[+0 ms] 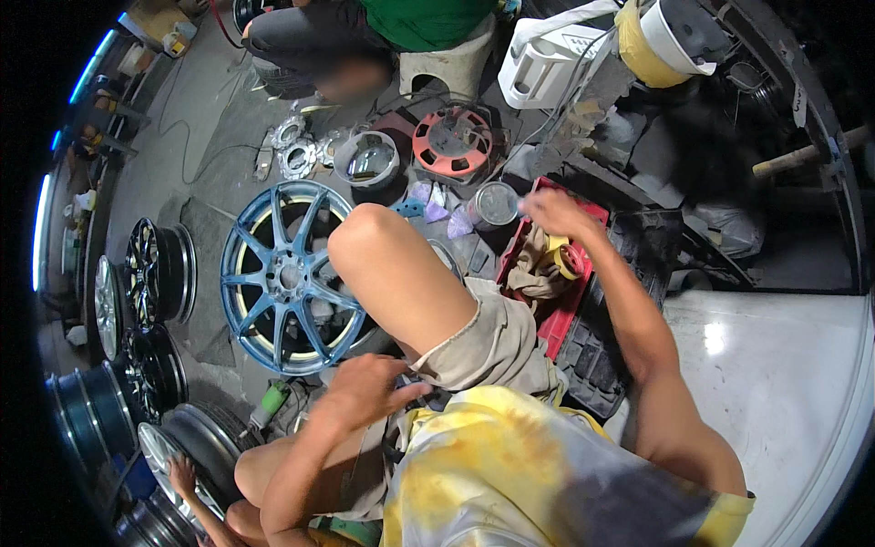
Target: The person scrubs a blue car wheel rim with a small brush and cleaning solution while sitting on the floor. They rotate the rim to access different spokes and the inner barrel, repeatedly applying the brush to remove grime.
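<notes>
At about one o'clock from your raised knee (383,251), your right hand (558,214) hangs over the far corner of the red tray (558,333), its fingers loosely curled and blurred, so you cannot tell whether they pinch anything. Just beside it, at its nine o'clock, stands a small round tin (497,202) with a grey inside. Below the hand, in the tray, lie a crumpled tan rag (533,269) and one roll of yellow tape (570,263).

Your left hand (369,390) rests at six o'clock of the knee, fingers bent and pressed against the hem of your tan shorts (492,342), gripping nothing that shows.

The knee itself stands between you and the blue alloy wheel (287,278), which lies flat on the floor at nine o'clock and is partly hidden behind your thigh. At twelve o'clock from the wheel sit two small silver hub pieces (293,146), one shiny metal bowl (366,159) and one orange cable reel (452,141). Three small purple cones (437,208) lie between the bowl and the tin.

Along the left edge, at eight to nine o'clock, about five more rims (155,273) stand or lie stacked, dark and silver. Another person's hand (182,474) touches the lowest silver rim at seven o'clock. A second person in a green top (424,20) sits at twelve o'clock on a pale stool (451,64).
</notes>
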### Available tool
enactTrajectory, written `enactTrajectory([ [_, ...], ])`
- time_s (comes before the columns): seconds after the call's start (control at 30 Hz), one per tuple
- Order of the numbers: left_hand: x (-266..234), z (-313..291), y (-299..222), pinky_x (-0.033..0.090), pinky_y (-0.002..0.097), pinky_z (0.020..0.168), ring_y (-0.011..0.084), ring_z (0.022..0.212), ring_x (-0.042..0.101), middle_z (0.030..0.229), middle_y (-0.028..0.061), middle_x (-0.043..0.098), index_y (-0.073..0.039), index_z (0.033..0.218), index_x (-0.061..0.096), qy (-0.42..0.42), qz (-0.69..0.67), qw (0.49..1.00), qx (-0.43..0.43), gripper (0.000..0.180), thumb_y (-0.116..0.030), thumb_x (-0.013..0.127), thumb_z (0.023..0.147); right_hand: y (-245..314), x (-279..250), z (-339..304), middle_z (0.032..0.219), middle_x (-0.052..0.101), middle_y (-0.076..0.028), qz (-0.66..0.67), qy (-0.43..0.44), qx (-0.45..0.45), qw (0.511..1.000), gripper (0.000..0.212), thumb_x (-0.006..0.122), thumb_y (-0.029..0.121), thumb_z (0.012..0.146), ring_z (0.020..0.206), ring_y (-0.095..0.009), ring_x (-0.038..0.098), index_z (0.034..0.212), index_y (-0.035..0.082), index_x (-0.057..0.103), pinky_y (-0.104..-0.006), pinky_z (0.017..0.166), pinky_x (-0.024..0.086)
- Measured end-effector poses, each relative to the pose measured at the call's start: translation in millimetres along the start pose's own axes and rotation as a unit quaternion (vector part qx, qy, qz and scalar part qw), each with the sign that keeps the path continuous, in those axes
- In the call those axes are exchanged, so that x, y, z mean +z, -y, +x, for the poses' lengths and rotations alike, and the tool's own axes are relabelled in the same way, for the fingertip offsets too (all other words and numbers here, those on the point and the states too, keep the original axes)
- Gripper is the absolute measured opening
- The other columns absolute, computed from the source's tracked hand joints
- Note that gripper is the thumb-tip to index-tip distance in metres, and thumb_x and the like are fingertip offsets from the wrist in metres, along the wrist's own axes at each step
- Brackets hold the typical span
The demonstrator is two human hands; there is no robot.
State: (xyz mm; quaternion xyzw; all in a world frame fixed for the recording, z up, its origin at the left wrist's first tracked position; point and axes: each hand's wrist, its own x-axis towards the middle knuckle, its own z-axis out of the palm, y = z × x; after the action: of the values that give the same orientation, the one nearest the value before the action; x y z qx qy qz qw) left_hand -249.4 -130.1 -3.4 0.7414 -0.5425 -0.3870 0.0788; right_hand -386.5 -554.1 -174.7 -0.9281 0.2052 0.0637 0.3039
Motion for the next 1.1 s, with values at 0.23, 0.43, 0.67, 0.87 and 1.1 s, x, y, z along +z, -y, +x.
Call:
enactTrajectory([
  [0.23,37,23,-2,0.055,0.0497,0.064,0.0409,0.071,0.07,0.082,0.0183,0.072,-0.004,0.083,0.071,-0.053,0.016,0.996,0.07,0.029,-0.029,0.076,0.095,-2,63,-83,0.109,0.079,-0.021,0.033,0.222,0.112,0.968,0.042,0.074,0.043,0.09,0.106,-0.041,0.075,0.114,0.008,0.081,-0.0496,0.092,0.058],
  [0.43,-60,-4,0,0.051,0.0497,0.061,0.0406,0.065,0.063,0.075,0.0175,0.062,-0.003,0.075,0.059,-0.149,0.03,0.987,0.05,0.023,-0.01,0.08,0.082,12,78,-83,0.109,0.078,-0.024,-0.045,0.148,0.216,0.964,0.043,0.083,0.039,0.086,0.101,-0.043,0.074,0.11,0.003,0.079,-0.0513,0.089,0.058],
  [0.67,-106,-22,62,0.048,0.0443,0.061,0.0346,0.058,0.058,0.067,0.0174,0.06,0.004,0.079,0.067,-0.15,-0.003,0.979,-0.14,0.031,-0.021,0.072,0.096,-6,75,-55,0.101,0.077,-0.025,-0.085,0.154,0.164,0.971,0.031,0.082,0.026,0.08,0.099,-0.046,0.075,0.098,0.001,0.077,-0.0535,0.089,0.06],
  [0.87,-100,-71,191,0.051,0.0391,0.063,0.0192,0.063,0.063,0.069,0.0134,0.066,0.005,0.103,0.077,-0.091,-0.042,0.946,-0.308,0.038,-0.032,0.069,0.104,-10,91,-38,0.1,0.077,-0.026,-0.137,0.158,0.159,0.965,0.033,0.083,0.023,0.077,0.1,-0.043,0.076,0.097,-0.002,0.077,-0.052,0.087,0.062],
  [1.1,-69,-145,297,0.048,0.0315,0.063,0.0145,0.066,0.062,0.074,0.0073,0.067,0.007,0.1,0.073,-0.159,-0.161,0.907,-0.355,0.043,-0.034,0.063,0.11,-25,69,-72,0.098,0.081,-0.016,-0.347,0.271,0.072,0.895,0.014,0.075,0.014,0.082,0.096,-0.031,0.079,0.093,0.008,0.083,-0.0439,0.079,0.06],
])
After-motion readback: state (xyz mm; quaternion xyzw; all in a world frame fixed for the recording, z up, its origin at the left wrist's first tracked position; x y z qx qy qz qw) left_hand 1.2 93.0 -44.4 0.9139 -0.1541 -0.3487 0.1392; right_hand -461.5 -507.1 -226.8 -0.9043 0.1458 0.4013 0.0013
